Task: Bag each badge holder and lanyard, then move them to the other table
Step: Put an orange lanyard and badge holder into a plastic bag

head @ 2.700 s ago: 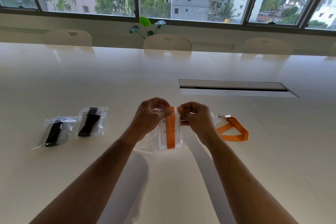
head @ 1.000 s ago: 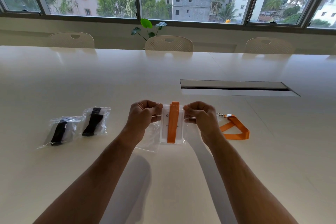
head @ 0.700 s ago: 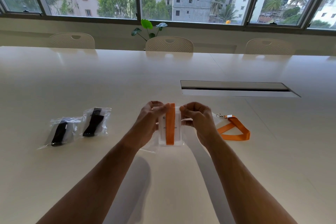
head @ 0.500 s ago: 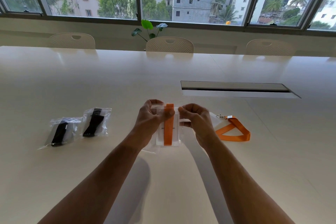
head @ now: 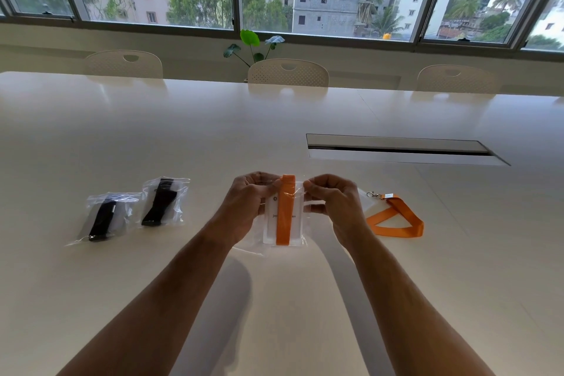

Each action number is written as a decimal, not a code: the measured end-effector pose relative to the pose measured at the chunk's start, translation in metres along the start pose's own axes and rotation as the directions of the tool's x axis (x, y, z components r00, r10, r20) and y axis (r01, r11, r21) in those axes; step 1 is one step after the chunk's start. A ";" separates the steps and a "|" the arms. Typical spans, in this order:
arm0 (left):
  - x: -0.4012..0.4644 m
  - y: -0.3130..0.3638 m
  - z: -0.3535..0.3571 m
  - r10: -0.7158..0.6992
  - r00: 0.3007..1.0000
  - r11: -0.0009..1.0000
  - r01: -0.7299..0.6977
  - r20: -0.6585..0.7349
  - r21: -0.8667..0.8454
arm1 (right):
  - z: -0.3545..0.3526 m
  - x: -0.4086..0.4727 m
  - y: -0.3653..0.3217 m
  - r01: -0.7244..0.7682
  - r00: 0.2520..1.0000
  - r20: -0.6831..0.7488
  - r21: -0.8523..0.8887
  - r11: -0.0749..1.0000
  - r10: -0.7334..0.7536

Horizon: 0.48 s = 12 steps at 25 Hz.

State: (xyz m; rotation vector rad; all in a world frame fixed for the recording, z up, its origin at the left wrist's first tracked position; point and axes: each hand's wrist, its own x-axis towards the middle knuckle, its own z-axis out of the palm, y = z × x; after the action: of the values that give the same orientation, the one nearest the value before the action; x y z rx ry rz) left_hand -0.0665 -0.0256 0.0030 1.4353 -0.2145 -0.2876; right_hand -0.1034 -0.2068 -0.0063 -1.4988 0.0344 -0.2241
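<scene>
Two bagged black lanyards [head: 131, 210] left of hands [head: 293, 201], loose orange lanyard [head: 396, 218] right

Two bare forearms enter from the bottom edge of the frame and narrow toward the middle. No sleeves, cuffs or gloves cover them anywhere in view. The left hand [head: 244, 201] and right hand [head: 334, 200] are also bare. No watch, bracelet or ring shows on either wrist or on the fingers that can be seen.
</scene>
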 end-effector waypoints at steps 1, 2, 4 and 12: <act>0.000 0.001 -0.002 -0.012 1.000 1.000 0.012 0.024 -0.009 | -0.001 0.000 0.000 -0.004 1.000 0.006 -0.008 1.000 0.004; -0.001 0.002 -0.004 -0.026 0.999 0.999 0.027 0.046 -0.020 | -0.002 0.000 0.000 -0.009 1.000 0.011 -0.015 1.000 0.009; -0.001 0.005 -0.009 -0.052 0.995 0.998 0.055 0.084 -0.035 | -0.003 -0.001 0.000 -0.013 1.000 0.019 -0.028 1.000 0.013; -0.004 0.009 -0.031 -0.114 0.989 0.994 0.113 0.092 0.010 | 0.001 0.002 0.002 -0.038 0.998 0.050 -0.013 0.999 0.039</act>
State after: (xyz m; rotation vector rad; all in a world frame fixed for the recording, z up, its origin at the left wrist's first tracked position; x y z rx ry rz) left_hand -0.0603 0.0057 0.0083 1.4429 -0.2095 -0.4478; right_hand -0.1012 -0.2055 -0.0077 -1.5138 0.0246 -0.1553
